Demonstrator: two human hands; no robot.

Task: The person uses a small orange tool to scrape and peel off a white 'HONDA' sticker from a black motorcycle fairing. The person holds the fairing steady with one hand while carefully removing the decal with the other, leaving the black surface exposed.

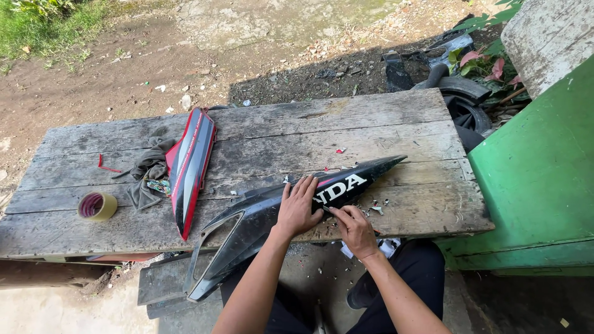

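Here, line by line:
Left hand (298,209): lies flat on the black motorcycle side panel (266,216), fingers spread apart and pressing down on its glossy surface.
Right hand (354,227): just beside the left, fingertips pinched together against the panel's lower edge at the white sticker lettering (341,187); whether anything sits between them is too small to tell.
Black panel: lies slantwise across the near edge of the wooden table (371,117), pointed tip up to the right, its cut-out end overhanging toward the person.
Scraps (376,209): small torn bits lie on the planks just right of the hands.
Red-and-black panel (190,164): lies to the left, apart from the black one.
Grey rag (148,170): crumpled against the red panel's left side.
Tape roll (96,206): near the table's left end.
Green cabinet (538,179): stands at the table's right.
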